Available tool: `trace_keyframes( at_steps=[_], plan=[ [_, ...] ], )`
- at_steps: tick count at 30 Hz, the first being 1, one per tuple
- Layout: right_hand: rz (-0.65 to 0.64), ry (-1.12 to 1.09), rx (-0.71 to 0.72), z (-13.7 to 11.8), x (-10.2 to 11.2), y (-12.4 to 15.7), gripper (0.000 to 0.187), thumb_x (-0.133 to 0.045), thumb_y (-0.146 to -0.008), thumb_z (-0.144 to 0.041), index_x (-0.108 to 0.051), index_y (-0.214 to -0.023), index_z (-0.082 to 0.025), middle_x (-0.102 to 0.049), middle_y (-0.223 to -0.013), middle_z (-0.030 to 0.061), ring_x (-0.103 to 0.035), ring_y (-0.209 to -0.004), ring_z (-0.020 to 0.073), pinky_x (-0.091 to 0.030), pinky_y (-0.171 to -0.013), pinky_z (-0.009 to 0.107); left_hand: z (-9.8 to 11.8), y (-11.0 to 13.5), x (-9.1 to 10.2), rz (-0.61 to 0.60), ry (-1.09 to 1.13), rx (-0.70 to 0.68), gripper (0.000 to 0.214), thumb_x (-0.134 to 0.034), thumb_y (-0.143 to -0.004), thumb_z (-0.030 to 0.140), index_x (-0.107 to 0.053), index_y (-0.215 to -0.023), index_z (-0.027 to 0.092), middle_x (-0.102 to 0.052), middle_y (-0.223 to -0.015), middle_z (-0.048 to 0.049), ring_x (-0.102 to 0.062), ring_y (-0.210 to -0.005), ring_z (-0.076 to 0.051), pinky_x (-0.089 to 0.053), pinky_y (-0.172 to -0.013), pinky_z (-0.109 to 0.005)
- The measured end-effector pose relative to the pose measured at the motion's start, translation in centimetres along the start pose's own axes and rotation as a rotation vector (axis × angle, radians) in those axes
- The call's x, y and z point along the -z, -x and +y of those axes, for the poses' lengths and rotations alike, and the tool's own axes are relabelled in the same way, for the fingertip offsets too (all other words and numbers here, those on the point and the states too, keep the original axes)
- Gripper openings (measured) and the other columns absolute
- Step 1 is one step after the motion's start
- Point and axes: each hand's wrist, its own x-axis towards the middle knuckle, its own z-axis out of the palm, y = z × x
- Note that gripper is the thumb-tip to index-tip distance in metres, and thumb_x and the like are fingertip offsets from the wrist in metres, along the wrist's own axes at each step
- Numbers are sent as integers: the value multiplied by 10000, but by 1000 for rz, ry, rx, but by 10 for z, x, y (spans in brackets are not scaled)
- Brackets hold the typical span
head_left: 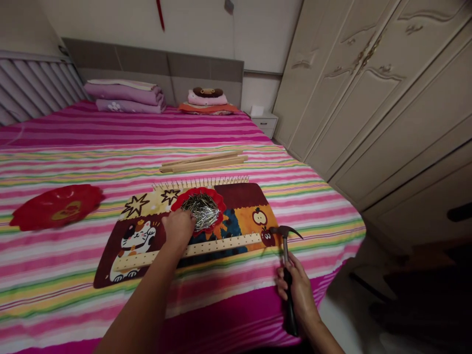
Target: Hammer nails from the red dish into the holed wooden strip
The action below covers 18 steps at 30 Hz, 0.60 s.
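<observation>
My right hand [297, 285] grips a claw hammer [288, 290] by its black handle, head up, beside the right end of a patterned mat [241, 196]. My left hand [179, 227] is at the near left rim of a red scalloped dish [220, 197] full of loose nails [202, 210]. Its fingers are curled, and their tips are hidden from me. In front of the dish, a pale wooden strip [221, 244] dotted with holes or marks lies across the mat, passing under my left forearm. A few nails stand near its right end.
Behind the dish lies another strip [201, 184] with a row of upright nails. Bare wooden strips [204, 162] lie farther back on the striped bed [121, 167]. A red tray [59, 206] sits at left. Folded bedding [127, 96] is by the headboard; a wardrobe [368, 98] stands right.
</observation>
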Motion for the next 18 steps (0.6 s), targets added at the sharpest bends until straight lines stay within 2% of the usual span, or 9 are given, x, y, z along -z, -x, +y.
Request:
trace_keyframes(
  at_steps=[6,13,15,18],
  plan=[
    [-19,-29,-11,3,5,-5,487,-644,-710,-359,-444,-1144,-266,-486,-523,-96,-347,-339,49,-274,-272,116,-3,-8,-2,-85,41,50,245,-423,-755,256,-656,-784,187,-683,-905,-107,-595,-915,-283,-354,-727,-390],
    [-22,-41,-10,4,5,-7,495,-644,-701,-350,-433,-1142,-272,-487,-535,-97,-355,-341,50,-275,-272,113,-9,-4,6,-51,175,30,197,-452,-710,280,-627,-672,199,-685,-776,-62,-607,-809,-251,-355,-672,-336],
    [-30,-45,-10,3,5,-7,505,-647,-695,-353,-431,-1144,-273,-483,-536,-99,-355,-339,50,-273,-269,114,-14,-1,8,-35,305,35,188,-474,-692,306,-623,-652,199,-673,-707,-43,-598,-733,-221,-358,-632,-303],
    [-43,-48,-7,4,6,-7,504,-649,-689,-354,-434,-1137,-273,-475,-534,-102,-350,-334,48,-269,-265,112,-25,2,7,-23,660,56,217,-524,-654,383,-628,-650,193,-650,-636,-10,-570,-647,-173,-374,-605,-265]
  ],
)
